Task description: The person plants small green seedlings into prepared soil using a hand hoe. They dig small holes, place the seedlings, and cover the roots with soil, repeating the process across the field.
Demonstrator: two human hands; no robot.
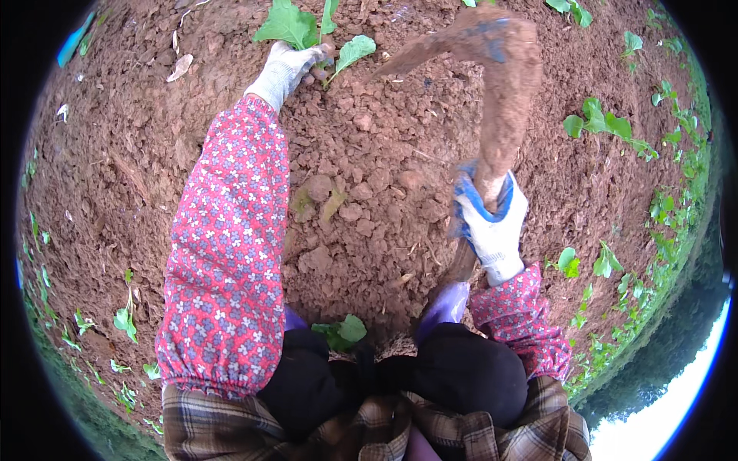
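My left hand [288,66], in a pale knitted glove, reaches to the far part of the soil and grips a green leafy seedling [293,26] low at its base. Soil around the fingers partly hides the stem. In my right hand [493,230], gloved in white and blue, is the wooden handle [504,121] of a short hoe, caked with brown earth. The hoe's head [490,37] is raised at the far end, its blade [412,56] pointing left towards the seedling. Slight blur shows on the hoe.
Loose, cloddy brown soil [369,196] lies between my arms. More seedlings [605,121] grow along the right, and others [124,317] stand at the left. A leafy plant [343,331] sits between my feet, near a purple shoe [447,305]. A dry leaf [180,67] lies far left.
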